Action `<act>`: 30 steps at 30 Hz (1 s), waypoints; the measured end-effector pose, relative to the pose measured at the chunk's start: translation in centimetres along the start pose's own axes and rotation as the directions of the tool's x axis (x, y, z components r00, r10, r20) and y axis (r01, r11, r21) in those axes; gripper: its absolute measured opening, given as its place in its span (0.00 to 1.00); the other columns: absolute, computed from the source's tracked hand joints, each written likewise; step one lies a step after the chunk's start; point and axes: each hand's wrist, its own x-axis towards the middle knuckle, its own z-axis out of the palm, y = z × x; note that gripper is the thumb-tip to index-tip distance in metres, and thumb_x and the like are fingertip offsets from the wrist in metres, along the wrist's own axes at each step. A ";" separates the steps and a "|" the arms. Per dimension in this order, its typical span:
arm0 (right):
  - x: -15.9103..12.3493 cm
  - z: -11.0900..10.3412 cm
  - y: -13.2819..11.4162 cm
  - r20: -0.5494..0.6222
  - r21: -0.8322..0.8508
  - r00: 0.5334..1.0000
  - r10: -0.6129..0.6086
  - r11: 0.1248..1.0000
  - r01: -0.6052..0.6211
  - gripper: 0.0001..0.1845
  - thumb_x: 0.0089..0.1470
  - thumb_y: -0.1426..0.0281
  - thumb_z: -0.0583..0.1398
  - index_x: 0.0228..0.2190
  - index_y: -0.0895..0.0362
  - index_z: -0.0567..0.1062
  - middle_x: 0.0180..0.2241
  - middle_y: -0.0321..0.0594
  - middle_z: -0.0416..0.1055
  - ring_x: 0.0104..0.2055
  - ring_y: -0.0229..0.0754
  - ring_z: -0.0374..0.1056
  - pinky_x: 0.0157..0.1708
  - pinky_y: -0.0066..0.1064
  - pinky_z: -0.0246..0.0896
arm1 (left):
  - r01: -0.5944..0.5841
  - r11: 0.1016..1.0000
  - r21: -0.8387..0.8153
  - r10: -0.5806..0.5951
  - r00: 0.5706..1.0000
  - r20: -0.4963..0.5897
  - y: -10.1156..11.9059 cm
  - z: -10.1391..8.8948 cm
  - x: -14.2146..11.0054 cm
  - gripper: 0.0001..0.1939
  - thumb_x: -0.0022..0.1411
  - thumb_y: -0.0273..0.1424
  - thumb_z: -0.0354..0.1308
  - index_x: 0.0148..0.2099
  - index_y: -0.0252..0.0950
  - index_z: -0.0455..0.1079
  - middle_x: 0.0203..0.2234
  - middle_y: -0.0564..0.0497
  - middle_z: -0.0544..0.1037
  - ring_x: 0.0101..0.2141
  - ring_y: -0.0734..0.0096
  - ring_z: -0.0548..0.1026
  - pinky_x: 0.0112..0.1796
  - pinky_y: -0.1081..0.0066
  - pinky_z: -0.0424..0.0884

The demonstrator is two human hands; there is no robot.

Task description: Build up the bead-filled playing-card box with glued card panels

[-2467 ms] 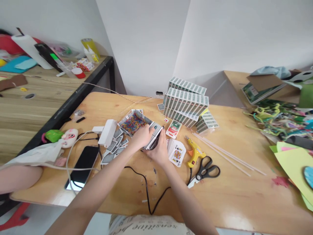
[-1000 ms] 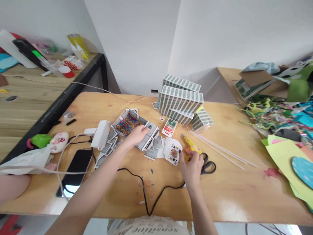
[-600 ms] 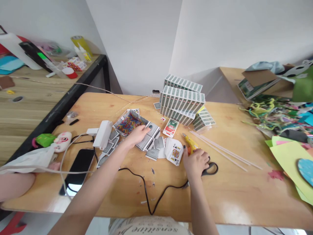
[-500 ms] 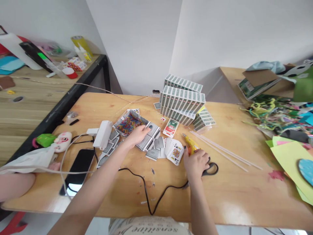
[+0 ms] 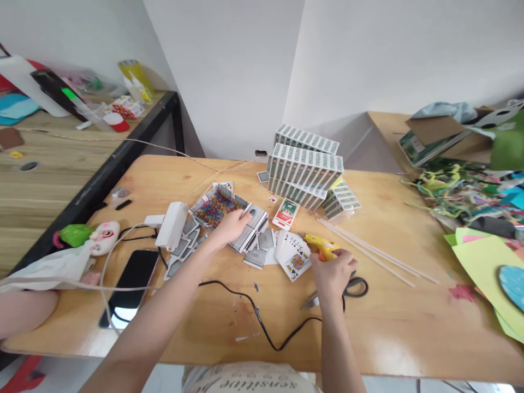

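Note:
My left hand is on a box built from playing cards, its fingers closed at the edge between the grey patterned top and an open tray part filled with small multicoloured bits. My right hand is wrapped around a yellow hot glue gun, whose nozzle points left over a fanned pile of playing cards. Black-handled scissors lie partly under my right hand and wrist. Face-down grey cards lie below the box. A red and green card pack lies beyond the fan.
Stacked card packs stand at the back. Glue sticks lie to the right, near coloured paper. A black cord loops across the front. At left are a white power strip, a phone and another person's arm.
My right hand has taken hold of the glue gun, and its nozzle has swung left over the cards. The fan has spread and the cord has shifted. My left hand has stayed still.

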 end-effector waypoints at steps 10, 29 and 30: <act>0.6 -2.5 -2.7 0.441 0.638 0.897 0.026 0.694 -0.333 0.30 0.35 0.64 0.65 0.42 0.53 0.62 0.46 0.43 0.65 0.30 0.38 0.70 0.26 0.28 0.64 | -0.003 1.000 0.004 0.003 1.000 0.001 0.2 -0.1 0.0 0.16 0.56 0.41 0.46 0.28 0.34 0.66 0.23 0.51 0.71 0.26 0.69 0.66 0.25 0.73 0.57; -3.7 -0.2 -4.3 0.156 0.551 0.689 -0.708 0.641 0.534 0.29 0.49 0.77 0.53 0.54 0.55 0.64 0.56 0.48 0.62 0.59 0.48 0.58 0.56 0.49 0.53 | 0.026 0.998 -0.059 -0.024 0.999 0.031 -0.4 0.1 0.1 0.21 0.56 0.44 0.49 0.37 0.32 0.71 0.29 0.49 0.76 0.29 0.67 0.69 0.28 0.72 0.61; -3.8 -0.2 -4.3 0.169 0.554 0.680 -0.713 0.639 0.533 0.30 0.49 0.77 0.53 0.55 0.54 0.63 0.56 0.48 0.62 0.59 0.48 0.58 0.56 0.50 0.53 | 0.027 0.998 -0.063 -0.025 0.999 0.030 -0.4 0.1 0.1 0.21 0.56 0.45 0.49 0.37 0.32 0.71 0.29 0.49 0.76 0.29 0.66 0.69 0.28 0.72 0.62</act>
